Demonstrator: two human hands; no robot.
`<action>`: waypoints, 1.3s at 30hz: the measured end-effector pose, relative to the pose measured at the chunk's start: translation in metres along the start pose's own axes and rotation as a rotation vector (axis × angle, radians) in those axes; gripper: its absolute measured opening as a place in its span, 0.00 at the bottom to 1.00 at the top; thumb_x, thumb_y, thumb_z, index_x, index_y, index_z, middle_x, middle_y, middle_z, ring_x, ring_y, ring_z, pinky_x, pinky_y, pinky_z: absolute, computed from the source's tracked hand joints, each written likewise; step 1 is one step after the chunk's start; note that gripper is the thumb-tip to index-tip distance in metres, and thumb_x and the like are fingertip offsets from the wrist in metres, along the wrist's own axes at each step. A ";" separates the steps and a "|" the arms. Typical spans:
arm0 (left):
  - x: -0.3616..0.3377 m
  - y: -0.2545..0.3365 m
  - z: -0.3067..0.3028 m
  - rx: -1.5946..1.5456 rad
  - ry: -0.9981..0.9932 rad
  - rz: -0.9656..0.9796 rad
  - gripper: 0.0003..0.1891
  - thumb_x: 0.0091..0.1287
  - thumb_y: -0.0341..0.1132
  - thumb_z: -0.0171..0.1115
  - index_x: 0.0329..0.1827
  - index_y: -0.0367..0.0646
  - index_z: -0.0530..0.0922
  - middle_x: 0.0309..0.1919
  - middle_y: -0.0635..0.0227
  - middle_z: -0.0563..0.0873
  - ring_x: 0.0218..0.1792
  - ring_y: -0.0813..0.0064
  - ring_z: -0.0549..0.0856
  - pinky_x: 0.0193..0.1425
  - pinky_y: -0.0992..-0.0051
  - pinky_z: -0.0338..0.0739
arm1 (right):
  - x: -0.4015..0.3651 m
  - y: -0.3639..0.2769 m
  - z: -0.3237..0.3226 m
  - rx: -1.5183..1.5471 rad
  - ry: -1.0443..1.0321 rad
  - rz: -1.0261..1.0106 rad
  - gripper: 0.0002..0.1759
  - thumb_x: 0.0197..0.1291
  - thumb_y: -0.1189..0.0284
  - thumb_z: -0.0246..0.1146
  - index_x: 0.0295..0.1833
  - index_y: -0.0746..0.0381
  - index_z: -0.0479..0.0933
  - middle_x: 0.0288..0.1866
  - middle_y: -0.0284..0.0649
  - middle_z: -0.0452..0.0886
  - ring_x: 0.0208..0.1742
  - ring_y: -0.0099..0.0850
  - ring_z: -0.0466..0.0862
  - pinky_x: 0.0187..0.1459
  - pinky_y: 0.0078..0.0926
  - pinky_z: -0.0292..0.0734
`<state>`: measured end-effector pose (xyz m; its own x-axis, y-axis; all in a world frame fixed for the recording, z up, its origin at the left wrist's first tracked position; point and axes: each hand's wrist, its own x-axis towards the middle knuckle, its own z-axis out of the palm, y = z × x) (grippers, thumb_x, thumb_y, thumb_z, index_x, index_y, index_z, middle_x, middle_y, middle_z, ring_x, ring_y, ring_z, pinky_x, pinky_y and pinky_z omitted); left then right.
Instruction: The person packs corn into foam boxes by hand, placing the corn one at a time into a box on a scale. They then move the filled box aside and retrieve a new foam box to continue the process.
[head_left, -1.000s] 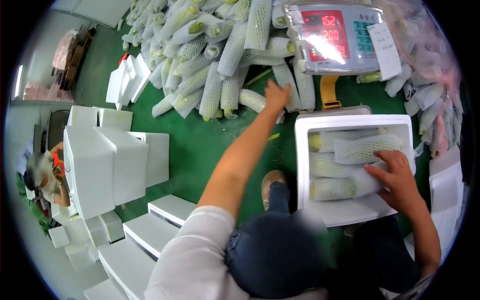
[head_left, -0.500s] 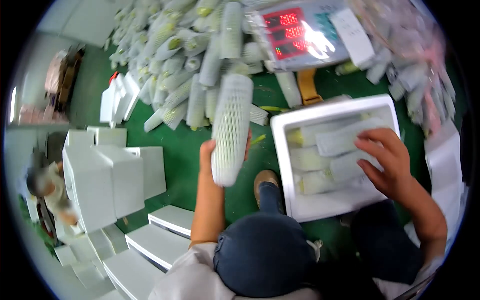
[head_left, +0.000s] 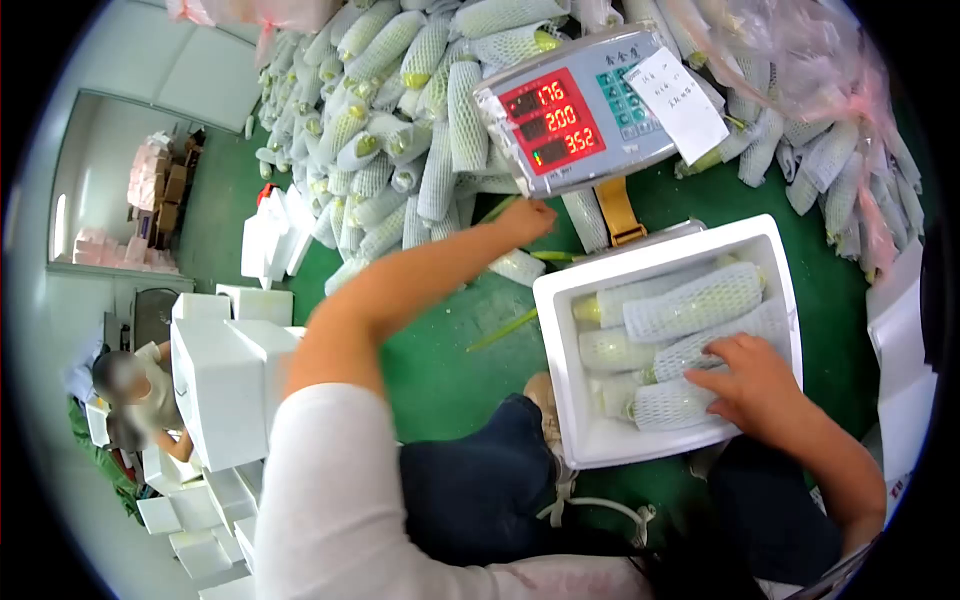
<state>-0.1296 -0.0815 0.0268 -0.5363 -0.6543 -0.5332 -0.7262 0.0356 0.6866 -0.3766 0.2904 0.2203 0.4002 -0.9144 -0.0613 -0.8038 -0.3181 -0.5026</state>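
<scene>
My left hand (head_left: 527, 222) reaches across to just below the scale, beside the pile. Its fingers look curled, and whatever they may hold is hidden. My right hand (head_left: 752, 388) is inside the white foam box (head_left: 665, 452), thumb and fingers apart. It rests over a net-wrapped long vegetable (head_left: 672, 404) at the near side and another wrapped piece (head_left: 722, 342) above it. Several more pale green pieces in white foam nets lie side by side in the box, including one along the back (head_left: 700, 300).
A digital scale (head_left: 625, 125) with red digits bears a paper note (head_left: 680, 105). A large pile of net-wrapped vegetables (head_left: 390, 130) lies on the green floor (head_left: 440, 370). Foam boxes (head_left: 225, 390) stack at left, near another person (head_left: 150, 390). Pink plastic bags (head_left: 830, 75) lie at upper right.
The net-wrapped vegetable has left my left hand, and that hand has moved up to the scale's lower edge. Another wrapped piece shows at the box's near side. My right hand has moved lower.
</scene>
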 end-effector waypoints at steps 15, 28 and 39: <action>-0.070 -0.004 -0.036 -0.896 0.000 -0.556 0.32 0.65 0.49 0.63 0.65 0.37 0.69 0.45 0.54 0.84 0.42 0.59 0.86 0.47 0.60 0.84 | -0.015 0.020 0.006 0.770 -0.120 0.414 0.24 0.54 0.74 0.72 0.59 0.59 0.80 0.45 0.41 0.81 0.37 0.33 0.84 0.44 0.30 0.80; -0.304 0.139 0.077 -0.010 0.503 0.723 0.33 0.73 0.39 0.55 0.76 0.31 0.56 0.71 0.45 0.63 0.72 0.49 0.63 0.77 0.56 0.53 | 0.061 -0.066 0.040 1.288 0.551 0.291 0.44 0.62 0.68 0.69 0.76 0.65 0.52 0.66 0.45 0.70 0.66 0.34 0.72 0.67 0.34 0.67; -0.320 0.136 0.125 0.578 0.193 0.862 0.36 0.63 0.44 0.65 0.74 0.48 0.65 0.76 0.48 0.58 0.77 0.49 0.57 0.77 0.44 0.52 | -0.019 -0.026 0.020 0.402 0.544 0.355 0.25 0.59 0.76 0.65 0.64 0.61 0.75 0.61 0.42 0.76 0.46 0.31 0.83 0.45 0.27 0.79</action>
<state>-0.1108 0.2267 0.2289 -0.9277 -0.3439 0.1455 -0.2542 0.8669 0.4288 -0.3541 0.3212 0.2173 -0.2093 -0.9723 0.1036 -0.5803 0.0382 -0.8135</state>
